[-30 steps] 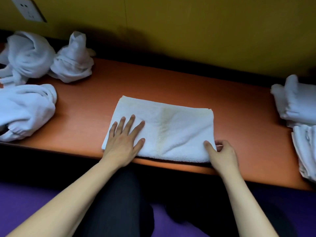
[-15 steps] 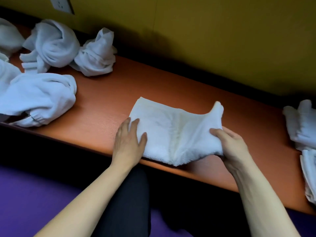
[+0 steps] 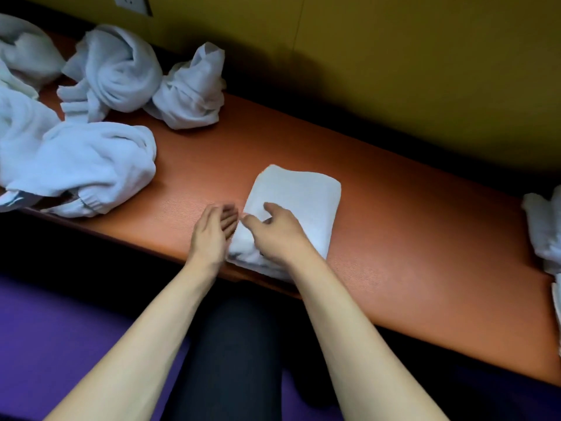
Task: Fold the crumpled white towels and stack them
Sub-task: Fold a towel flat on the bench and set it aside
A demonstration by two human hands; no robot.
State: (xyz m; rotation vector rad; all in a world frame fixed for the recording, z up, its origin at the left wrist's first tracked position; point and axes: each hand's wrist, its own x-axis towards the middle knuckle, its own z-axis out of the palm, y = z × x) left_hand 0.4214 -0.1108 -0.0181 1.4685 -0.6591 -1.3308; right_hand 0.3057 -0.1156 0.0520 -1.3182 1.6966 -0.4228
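Fingers resting on folded white towel, neat, compact rectangle

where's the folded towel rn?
Head view: the folded towel lies mid-table at the near edge, under the right hand, left hand beside it, crumpled towels far left.

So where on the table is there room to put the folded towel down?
Bare table lies right of the folded towel, up to the towels at the right edge. A smaller bare strip lies between the folded towel and the crumpled towels. The table's left end is crowded with those.
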